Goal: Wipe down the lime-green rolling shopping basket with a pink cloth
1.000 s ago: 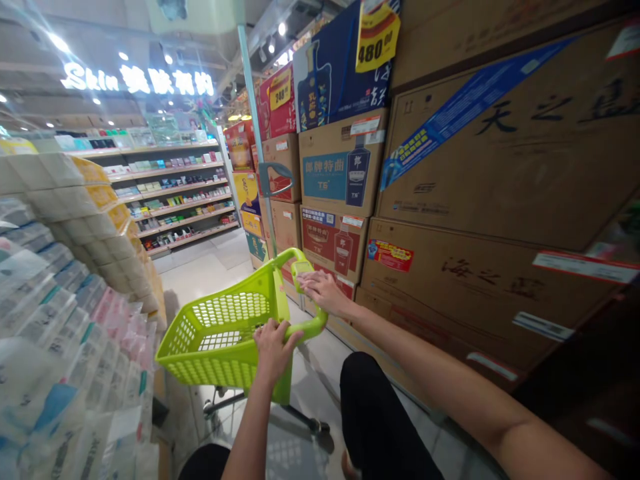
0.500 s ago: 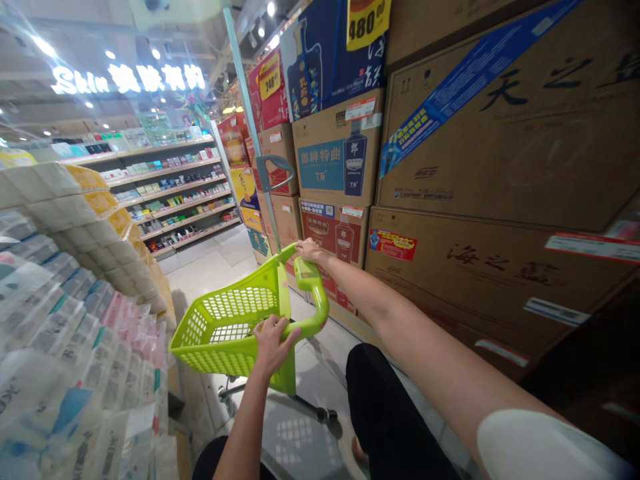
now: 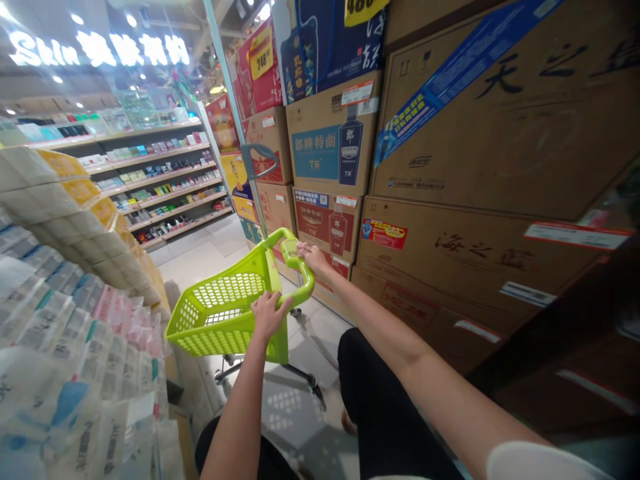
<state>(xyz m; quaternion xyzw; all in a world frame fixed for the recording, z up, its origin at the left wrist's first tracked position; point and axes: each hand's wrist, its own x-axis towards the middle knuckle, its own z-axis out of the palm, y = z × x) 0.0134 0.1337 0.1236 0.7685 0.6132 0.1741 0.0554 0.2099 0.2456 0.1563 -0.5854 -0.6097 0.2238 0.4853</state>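
A lime-green shopping cart (image 3: 279,343) with a slotted plastic basket stands in front of me, and its basket holds nothing that I can see. Over the near left end of its curved handle (image 3: 304,283) lies my left hand (image 3: 270,312), closed on it with the thumb toward me. My right hand (image 3: 311,256) is at the middle of the handle, beside the pale panel (image 3: 291,251), its fingers bunched against it; the undersides of the fingers are hidden.
Stacked cartons (image 3: 325,150) rise close on the right. Packs of tissue (image 3: 105,360) are piled along the left. Ahead, a grey-handled upright post (image 3: 227,87) stands before a pale tiled floor (image 3: 215,243) and cosmetics shelves (image 3: 165,193).
My right hand has shifted from the far corner of the handle toward its middle. My left hand stays on the near end. The view has tilted slightly, and the cart sits a little further off.
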